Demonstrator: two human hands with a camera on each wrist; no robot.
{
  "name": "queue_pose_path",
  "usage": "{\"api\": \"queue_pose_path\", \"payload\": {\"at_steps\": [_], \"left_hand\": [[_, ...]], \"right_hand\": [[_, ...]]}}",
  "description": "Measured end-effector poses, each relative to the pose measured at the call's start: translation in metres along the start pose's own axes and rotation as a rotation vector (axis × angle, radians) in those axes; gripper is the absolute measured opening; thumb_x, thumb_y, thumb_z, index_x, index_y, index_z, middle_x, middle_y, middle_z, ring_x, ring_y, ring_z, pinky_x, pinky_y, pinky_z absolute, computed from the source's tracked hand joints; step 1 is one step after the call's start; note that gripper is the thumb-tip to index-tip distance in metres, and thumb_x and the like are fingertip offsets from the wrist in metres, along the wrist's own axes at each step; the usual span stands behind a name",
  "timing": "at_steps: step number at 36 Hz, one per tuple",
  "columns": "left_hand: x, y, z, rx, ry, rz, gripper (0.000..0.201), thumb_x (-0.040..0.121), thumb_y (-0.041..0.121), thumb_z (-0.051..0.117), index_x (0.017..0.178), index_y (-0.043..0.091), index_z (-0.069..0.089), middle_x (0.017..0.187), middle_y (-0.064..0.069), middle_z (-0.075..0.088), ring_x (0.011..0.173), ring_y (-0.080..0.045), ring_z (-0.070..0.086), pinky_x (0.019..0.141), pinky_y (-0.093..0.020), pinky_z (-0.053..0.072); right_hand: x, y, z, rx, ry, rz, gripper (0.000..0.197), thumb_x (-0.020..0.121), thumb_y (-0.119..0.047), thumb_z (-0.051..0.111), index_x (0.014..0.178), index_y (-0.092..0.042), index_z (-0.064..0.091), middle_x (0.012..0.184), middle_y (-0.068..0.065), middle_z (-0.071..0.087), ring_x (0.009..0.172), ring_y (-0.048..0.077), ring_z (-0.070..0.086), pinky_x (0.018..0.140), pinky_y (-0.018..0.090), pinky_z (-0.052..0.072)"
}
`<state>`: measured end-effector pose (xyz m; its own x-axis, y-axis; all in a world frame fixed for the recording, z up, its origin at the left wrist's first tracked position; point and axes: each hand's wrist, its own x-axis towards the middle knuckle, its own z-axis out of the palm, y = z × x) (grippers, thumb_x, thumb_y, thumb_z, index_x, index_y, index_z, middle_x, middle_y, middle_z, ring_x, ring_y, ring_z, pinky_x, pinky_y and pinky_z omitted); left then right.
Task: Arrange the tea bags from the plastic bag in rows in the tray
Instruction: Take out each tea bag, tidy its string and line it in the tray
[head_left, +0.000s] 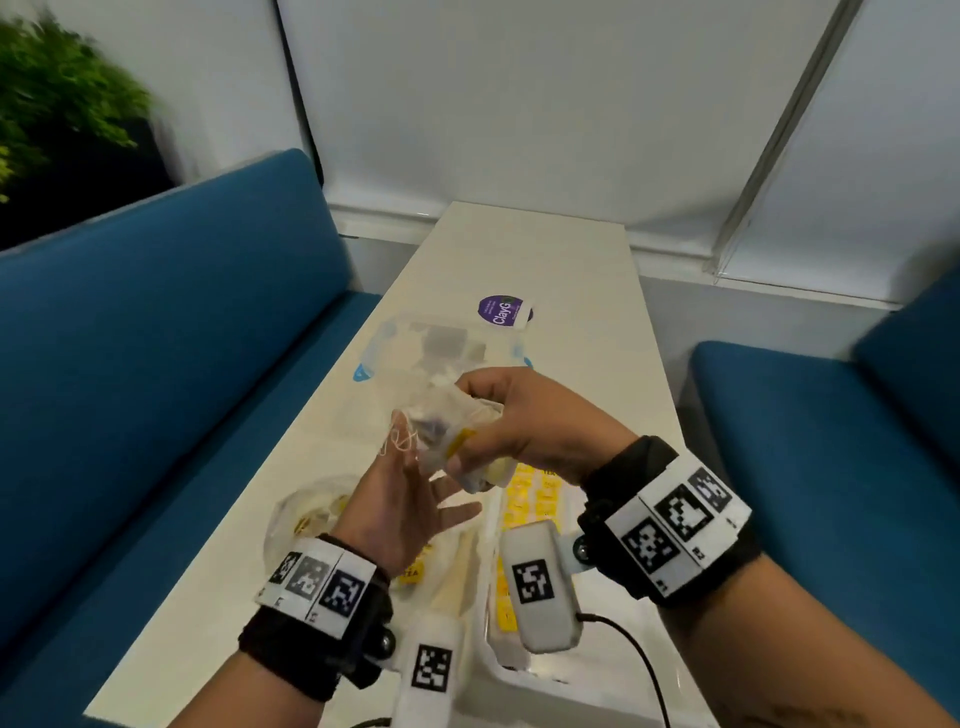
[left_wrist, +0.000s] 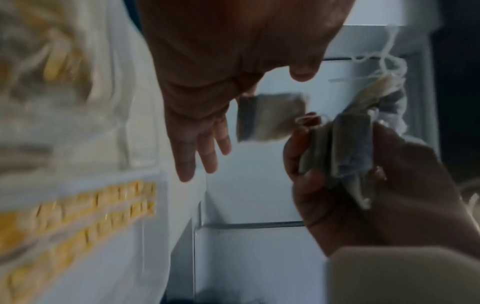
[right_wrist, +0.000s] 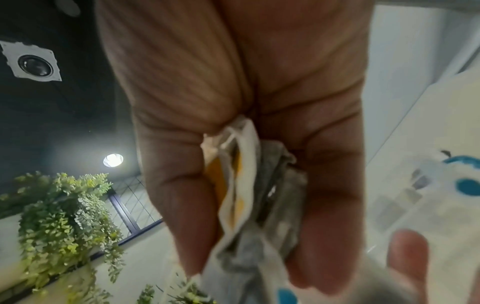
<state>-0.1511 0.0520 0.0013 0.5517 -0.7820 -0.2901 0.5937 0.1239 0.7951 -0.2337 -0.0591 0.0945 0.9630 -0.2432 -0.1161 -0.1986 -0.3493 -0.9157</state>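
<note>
A bundle of tea bags (head_left: 457, 436) is grasped in the right hand (head_left: 524, 426), held above the white bench (head_left: 519, 249), with fingers and thumb curled round the stack; in the right wrist view the bundle (right_wrist: 249, 191) is seen pressed between thumb and fingers, with a yellow tag edge showing among the grey paper sachets. Tangled white strings (head_left: 400, 441) hang from the left side of the bundle. The left hand (head_left: 400, 504) is held just below and beside the bundle, fingers straight and spread, nothing gripped in it; the strings lie close to its fingertips, though contact cannot be made out. In the left wrist view a single tea bag (left_wrist: 270, 117) is seen beside the open left hand (left_wrist: 197, 115), apart from the bundle in the right hand (left_wrist: 363, 185); whether it is touched by a finger cannot be told through the blur. The tray (head_left: 524, 499) lies on the bench under the right wrist, with rows of yellow tags already laid in it. A crumpled clear plastic bag (head_left: 306, 514) with yellow tags inside rests on the bench beside the left wrist. Farther along the bench a clear pouch with blue markings (head_left: 441, 343) and a round purple sticker (head_left: 501, 312) are seen. Blue seats (head_left: 156, 338) stand along both sides of the bench.
</note>
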Motion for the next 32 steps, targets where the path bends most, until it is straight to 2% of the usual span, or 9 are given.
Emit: {"api": "queue_pose_path", "payload": {"at_steps": [3, 6, 8, 12, 15, 21, 25, 28, 32], "left_hand": [[0.0, -0.013, 0.017, -0.121, -0.086, -0.115, 0.065, 0.089, 0.061, 0.026, 0.106, 0.01, 0.062, 0.096, -0.011, 0.072, 0.079, -0.026, 0.069, 0.078, -0.05, 0.053], [0.0, -0.027, 0.029, -0.149, -0.116, -0.202, 0.064, 0.082, 0.062, 0.033, 0.096, 0.011, 0.069, 0.093, -0.016, 0.071, 0.077, -0.028, 0.069, 0.076, -0.051, 0.054], [0.0, -0.036, 0.036, -0.17, -0.122, -0.254, 0.066, 0.082, 0.063, 0.033, 0.092, 0.011, 0.071, 0.094, -0.016, 0.071, 0.08, -0.029, 0.068, 0.072, -0.048, 0.055], [-0.001, -0.049, 0.046, -0.259, -0.068, -0.343, 0.056, 0.084, 0.055, 0.043, 0.078, 0.008, 0.073, 0.077, -0.015, 0.071, 0.063, -0.025, 0.07, 0.052, -0.035, 0.057], [0.0, -0.058, 0.05, -0.277, -0.042, -0.336, 0.041, 0.079, 0.044, 0.053, 0.09, 0.008, 0.07, 0.082, -0.012, 0.073, 0.071, -0.021, 0.072, 0.06, -0.03, 0.058], [0.003, -0.065, 0.05, -0.326, -0.018, -0.322, 0.04, 0.086, 0.038, 0.051, 0.113, 0.011, 0.062, 0.098, -0.009, 0.071, 0.089, -0.019, 0.068, 0.076, -0.032, 0.054], [0.005, -0.066, 0.048, -0.367, -0.02, -0.326, 0.031, 0.084, 0.034, 0.054, 0.095, 0.007, 0.065, 0.081, -0.011, 0.07, 0.07, -0.02, 0.071, 0.059, -0.027, 0.057], [0.005, -0.065, 0.049, -0.365, 0.03, -0.342, 0.025, 0.081, 0.03, 0.058, 0.087, 0.006, 0.064, 0.071, -0.009, 0.067, 0.058, -0.019, 0.068, 0.051, -0.024, 0.056], [0.006, -0.066, 0.045, -0.355, 0.11, -0.339, 0.022, 0.088, 0.026, 0.053, 0.079, 0.009, 0.062, 0.058, -0.006, 0.063, 0.042, -0.014, 0.059, 0.037, -0.016, 0.046]], "right_hand": [[-0.008, 0.017, -0.004, -0.131, 0.001, 0.064, 0.033, 0.066, 0.001, 0.074, 0.068, -0.027, 0.057, 0.066, -0.012, 0.057, 0.061, 0.008, 0.051, 0.058, 0.019, 0.042], [-0.015, 0.039, -0.002, -0.259, 0.045, 0.108, 0.028, 0.066, -0.001, 0.069, 0.071, -0.024, 0.056, 0.072, -0.003, 0.056, 0.066, 0.013, 0.05, 0.058, 0.023, 0.041], [-0.021, 0.054, 0.004, -0.352, 0.1, 0.108, 0.024, 0.068, -0.004, 0.066, 0.082, -0.022, 0.057, 0.084, 0.002, 0.056, 0.075, 0.016, 0.051, 0.057, 0.021, 0.04], [-0.029, 0.084, 0.022, -0.65, 0.174, 0.114, 0.036, 0.075, -0.016, 0.061, 0.11, -0.016, 0.053, 0.107, 0.01, 0.046, 0.101, 0.027, 0.043, 0.076, 0.033, 0.039], [-0.036, 0.096, 0.035, -0.743, 0.262, 0.095, 0.031, 0.076, -0.017, 0.055, 0.106, -0.014, 0.044, 0.109, 0.006, 0.04, 0.103, 0.026, 0.037, 0.074, 0.033, 0.029], [-0.043, 0.105, 0.034, -0.302, 0.292, 0.049, 0.054, 0.066, -0.016, 0.065, 0.115, -0.016, 0.043, 0.108, -0.004, 0.032, 0.108, 0.016, 0.033, 0.087, 0.025, 0.038], [-0.05, 0.11, 0.026, -0.034, 0.339, 0.01, 0.064, 0.067, -0.017, 0.08, 0.116, -0.031, 0.042, 0.118, -0.007, 0.038, 0.113, 0.004, 0.04, 0.085, 0.005, 0.038], [-0.053, 0.116, 0.024, 0.118, 0.409, 0.009, 0.059, 0.067, -0.019, 0.08, 0.11, -0.037, 0.044, 0.115, -0.01, 0.046, 0.106, -0.001, 0.048, 0.08, 0.008, 0.042], [-0.057, 0.125, 0.026, 0.203, 0.539, 0.058, 0.044, 0.07, -0.02, 0.08, 0.102, -0.033, 0.052, 0.104, -0.007, 0.055, 0.094, 0.006, 0.054, 0.071, 0.011, 0.043]]}}
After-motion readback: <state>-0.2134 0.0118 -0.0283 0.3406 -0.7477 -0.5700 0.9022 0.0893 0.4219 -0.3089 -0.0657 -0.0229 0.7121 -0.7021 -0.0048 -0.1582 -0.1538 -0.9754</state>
